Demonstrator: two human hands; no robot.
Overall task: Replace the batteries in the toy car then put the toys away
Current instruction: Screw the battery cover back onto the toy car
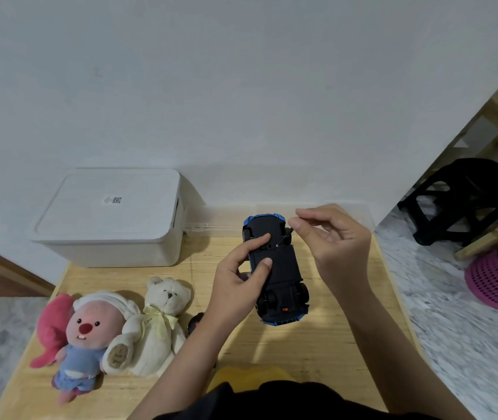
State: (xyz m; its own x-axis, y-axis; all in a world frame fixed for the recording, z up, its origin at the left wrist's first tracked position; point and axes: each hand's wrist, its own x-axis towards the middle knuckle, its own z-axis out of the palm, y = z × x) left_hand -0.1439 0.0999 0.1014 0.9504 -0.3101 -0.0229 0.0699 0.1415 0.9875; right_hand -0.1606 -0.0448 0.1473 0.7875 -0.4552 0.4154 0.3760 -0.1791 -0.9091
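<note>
A blue toy car (284, 268) lies upside down on the wooden table (317, 344), its black underside facing me. My left hand (238, 277) grips its left side, with two fingers pressed on the underside. My right hand (332, 234) pinches a small dark screwdriver (287, 234) whose tip touches a screw on the underside near the car's far end. A pink plush with a blue shirt (81, 338) and a white teddy bear (160, 322) lie at the table's left. A dark remote control (194, 324) is partly hidden behind my left forearm.
A white lidded storage box (111, 219) stands at the back left against the wall. A clear plastic container (217, 222) sits behind the car. A black stool (466, 195) and a purple basket (496, 283) are on the marble floor to the right.
</note>
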